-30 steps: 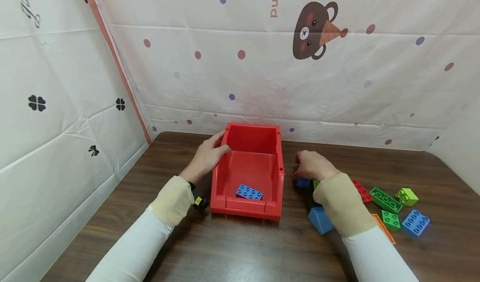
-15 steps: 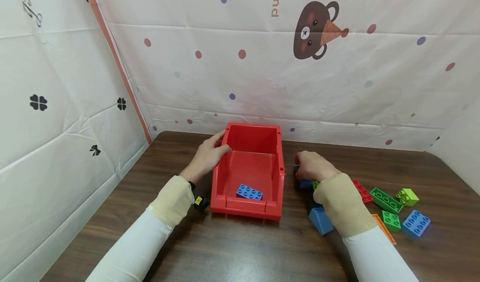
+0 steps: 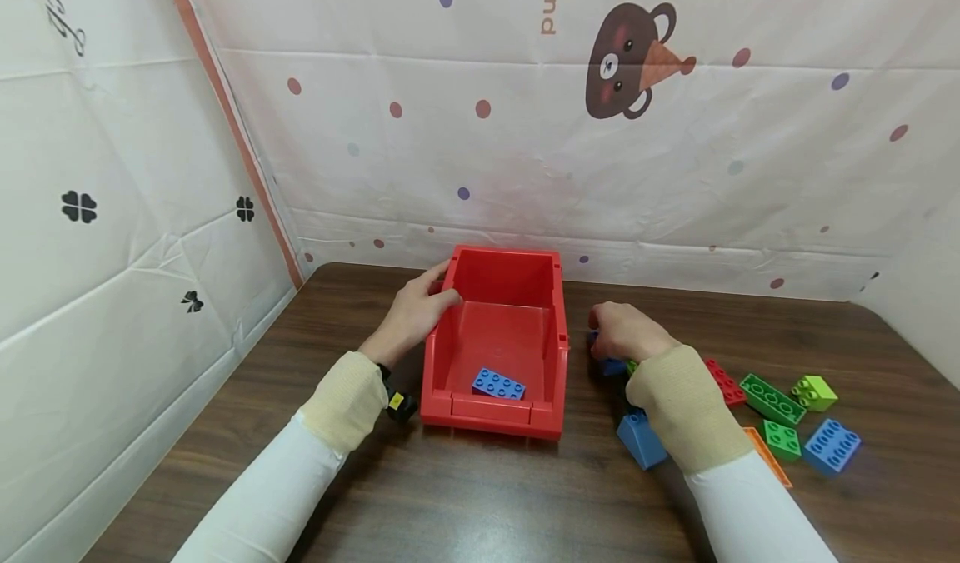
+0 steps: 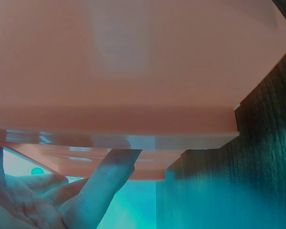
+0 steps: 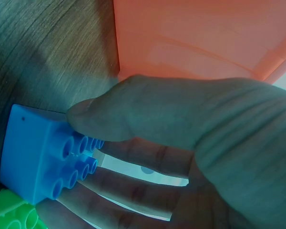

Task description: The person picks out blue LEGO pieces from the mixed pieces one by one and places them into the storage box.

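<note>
My left hand [image 3: 408, 317] grips the left wall of a red plastic bin [image 3: 502, 330], thumb over the rim and fingers outside. Inside the bin, near its low front lip, lies a flat blue toy brick [image 3: 498, 384]. Right of the bin, my right hand [image 3: 630, 330] holds a dark blue toy brick [image 3: 613, 367], largely hidden under it in the head view. In the right wrist view the thumb lies on one side of this studded brick [image 5: 31, 152] and fingers reach along the other. A lime-green brick [image 5: 12, 212] sits beside it.
A blue sloped brick [image 3: 641, 440] lies below the right wrist. Farther right are a red brick [image 3: 725, 382], several green bricks such as a long one [image 3: 772, 400], another blue brick [image 3: 831, 446] and an orange piece [image 3: 768, 456]. A patterned sheet hangs behind the table.
The dark blue brick under my right hand has shifted and turned slightly to the right. The left hand and the bin stay where they were.
</note>
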The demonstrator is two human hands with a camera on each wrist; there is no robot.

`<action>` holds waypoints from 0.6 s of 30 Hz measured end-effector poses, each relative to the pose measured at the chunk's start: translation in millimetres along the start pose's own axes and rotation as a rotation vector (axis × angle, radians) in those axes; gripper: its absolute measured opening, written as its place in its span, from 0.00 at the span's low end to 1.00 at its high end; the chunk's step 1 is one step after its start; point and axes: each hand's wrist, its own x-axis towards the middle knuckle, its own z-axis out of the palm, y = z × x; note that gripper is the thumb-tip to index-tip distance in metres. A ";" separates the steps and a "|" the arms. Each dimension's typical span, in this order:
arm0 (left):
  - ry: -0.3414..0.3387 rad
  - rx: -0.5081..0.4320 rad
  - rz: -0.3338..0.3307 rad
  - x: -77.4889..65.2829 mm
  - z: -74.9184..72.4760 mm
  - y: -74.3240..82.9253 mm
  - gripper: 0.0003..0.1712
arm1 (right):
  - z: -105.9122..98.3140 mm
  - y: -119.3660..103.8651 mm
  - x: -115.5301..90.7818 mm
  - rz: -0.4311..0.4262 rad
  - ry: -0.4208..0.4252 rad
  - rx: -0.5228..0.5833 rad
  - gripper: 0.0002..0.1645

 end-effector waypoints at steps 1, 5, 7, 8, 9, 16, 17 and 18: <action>0.000 -0.001 0.000 0.0 -0.1 0.0 0.41 | -4.4 -8.4 -9.6 0.001 -0.006 0.007 0.29; 0.001 -0.005 -0.002 0.3 0.1 -0.2 0.41 | -10.8 -22.1 -25.7 0.003 -0.005 0.008 0.28; 0.000 -0.007 -0.003 0.0 -0.2 -0.3 0.41 | -10.7 -22.3 -26.3 0.000 -0.003 0.006 0.27; 0.000 -0.007 -0.003 -0.3 -0.4 -0.3 0.41 | -10.7 -22.0 -26.0 0.000 -0.004 0.007 0.27; -0.001 -0.007 -0.003 -0.6 -0.7 -0.3 0.41 | -10.9 -22.2 -26.2 0.002 -0.005 0.009 0.27; -0.006 -0.013 -0.007 -1.1 -0.6 0.0 0.41 | -10.5 -21.5 -25.7 -0.017 -0.004 0.013 0.27; -0.007 -0.014 -0.008 -1.3 -0.8 0.0 0.41 | -10.4 -21.3 -25.4 -0.021 -0.004 0.015 0.27; -0.008 -0.017 -0.009 -1.4 -0.8 0.0 0.41 | -10.4 -21.2 -25.2 -0.023 -0.004 0.016 0.27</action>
